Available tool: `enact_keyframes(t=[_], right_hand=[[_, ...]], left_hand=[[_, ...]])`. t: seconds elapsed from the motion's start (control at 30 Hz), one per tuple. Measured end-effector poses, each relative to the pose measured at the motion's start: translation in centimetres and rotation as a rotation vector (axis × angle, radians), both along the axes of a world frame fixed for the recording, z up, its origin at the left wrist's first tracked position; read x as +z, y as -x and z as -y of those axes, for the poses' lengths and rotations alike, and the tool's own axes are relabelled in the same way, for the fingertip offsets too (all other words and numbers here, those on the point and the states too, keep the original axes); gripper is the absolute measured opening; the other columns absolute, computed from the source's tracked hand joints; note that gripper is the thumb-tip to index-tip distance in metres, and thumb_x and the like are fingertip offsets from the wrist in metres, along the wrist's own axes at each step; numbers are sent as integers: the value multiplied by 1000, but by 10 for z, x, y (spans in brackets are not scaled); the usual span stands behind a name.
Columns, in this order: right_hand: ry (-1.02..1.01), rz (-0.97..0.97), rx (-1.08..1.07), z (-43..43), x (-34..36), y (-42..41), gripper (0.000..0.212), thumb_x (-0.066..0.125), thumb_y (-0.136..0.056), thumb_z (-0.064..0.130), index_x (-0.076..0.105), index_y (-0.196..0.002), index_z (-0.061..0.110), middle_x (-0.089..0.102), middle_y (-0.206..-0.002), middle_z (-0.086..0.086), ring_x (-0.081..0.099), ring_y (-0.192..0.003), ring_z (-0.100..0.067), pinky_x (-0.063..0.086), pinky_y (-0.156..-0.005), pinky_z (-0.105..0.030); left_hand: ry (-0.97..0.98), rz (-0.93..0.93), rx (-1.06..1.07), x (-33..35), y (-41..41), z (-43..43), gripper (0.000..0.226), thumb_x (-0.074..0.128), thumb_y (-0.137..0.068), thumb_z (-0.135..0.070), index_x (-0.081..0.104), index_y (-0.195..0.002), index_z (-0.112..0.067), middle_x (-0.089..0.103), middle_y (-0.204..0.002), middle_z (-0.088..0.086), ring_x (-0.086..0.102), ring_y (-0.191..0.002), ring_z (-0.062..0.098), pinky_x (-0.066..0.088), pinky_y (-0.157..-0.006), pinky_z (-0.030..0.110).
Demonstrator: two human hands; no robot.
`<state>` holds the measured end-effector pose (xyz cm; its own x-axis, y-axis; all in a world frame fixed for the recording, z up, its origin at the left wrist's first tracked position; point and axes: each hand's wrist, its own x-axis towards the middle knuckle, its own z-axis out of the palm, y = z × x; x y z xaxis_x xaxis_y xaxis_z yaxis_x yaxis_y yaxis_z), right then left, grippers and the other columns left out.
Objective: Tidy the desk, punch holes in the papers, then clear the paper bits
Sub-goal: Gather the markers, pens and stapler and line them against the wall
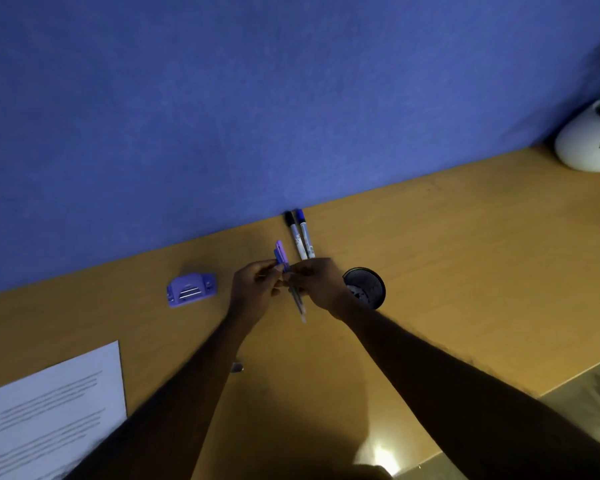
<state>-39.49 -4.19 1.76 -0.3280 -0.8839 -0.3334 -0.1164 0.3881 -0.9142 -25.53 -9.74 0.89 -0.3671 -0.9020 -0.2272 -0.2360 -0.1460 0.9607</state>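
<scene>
My left hand (257,289) and my right hand (317,284) meet over the middle of the wooden desk (447,271), both closed around a bunch of purple pens (282,256) whose tips stick out below the fingers. Two markers (300,233), one black-capped and one blue-capped, lie side by side just beyond my hands, against the blue partition. A purple hole punch (191,289) sits on the desk left of my left hand. A printed sheet of paper (52,410) lies at the front left, partly under my left forearm.
A black mesh pen cup (366,287) stands just right of my right hand. A white plant pot (586,140) occupies the far right corner. A small dark object (237,367) lies by my left forearm. The desk's front edge runs diagonally at lower right.
</scene>
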Motion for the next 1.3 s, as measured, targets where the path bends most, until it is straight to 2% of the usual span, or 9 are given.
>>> enact_keyframes(t=[0.1,0.23,0.4,0.5,0.67,0.77,0.93,1.07,1.3], right_hand=[[4,-176,-12,23,7,23,7,73,-82,16,76,-76,14,73,-76,-8,63,-65,-11,52,-68,-36],[-111,-418,-80,61,8,64,11,74,-77,21,77,-79,10,73,-81,-8,64,-75,-18,47,-66,-34],[-314,-413,-153,93,-18,101,19,77,-76,25,75,-83,8,73,-87,-8,69,-82,-22,55,-67,-33],[-384,-431,-147,106,-32,106,23,75,-77,25,73,-89,6,71,-92,-9,67,-83,-23,54,-66,-32],[-423,-425,-120,116,-53,107,19,65,-83,21,70,-93,5,69,-94,-9,65,-80,-21,52,-57,-28],[-366,-414,-118,120,-56,108,17,64,-86,20,72,-92,6,69,-92,-8,65,-83,-21,56,-70,-36],[-302,-458,-135,122,-57,115,14,65,-85,17,73,-87,6,70,-87,-8,67,-78,-21,60,-73,-42],[-297,-509,-125,118,-58,120,12,65,-87,15,72,-93,8,67,-89,-5,62,-77,-15,57,-72,-35],[-333,-532,-126,117,-67,119,13,65,-86,18,72,-92,10,70,-92,-5,65,-80,-18,59,-71,-37]], left_hand=[[-23,21,17,-5,7,13,12,61,-93,-15,68,-102,-11,68,-79,5,64,-60,0,51,-55,18],[-76,87,-33,-19,12,32,9,64,-90,-11,68,-87,-18,65,-71,4,60,-56,5,49,-60,27],[-51,179,-44,-35,24,57,6,67,-85,-22,71,-81,-20,67,-68,7,60,-64,20,51,-73,36],[-9,305,-114,-43,37,68,16,67,-85,-26,74,-88,-12,73,-88,15,68,-87,31,52,-84,38],[-19,382,-137,-48,61,78,26,68,-86,-19,70,-108,-4,71,-109,10,65,-102,21,46,-88,26],[24,402,-158,-48,69,83,27,66,-87,-15,69,-110,-1,70,-114,14,64,-107,25,45,-92,28],[60,473,-221,-46,73,89,35,61,-84,-29,72,-101,0,70,-110,17,63,-108,28,45,-93,34],[87,469,-245,-48,75,91,40,53,-77,-36,71,-81,-1,71,-92,19,66,-94,33,50,-83,42],[87,449,-215,-52,77,92,20,63,-87,-17,67,-75,0,70,-87,21,65,-90,36,50,-80,42]])
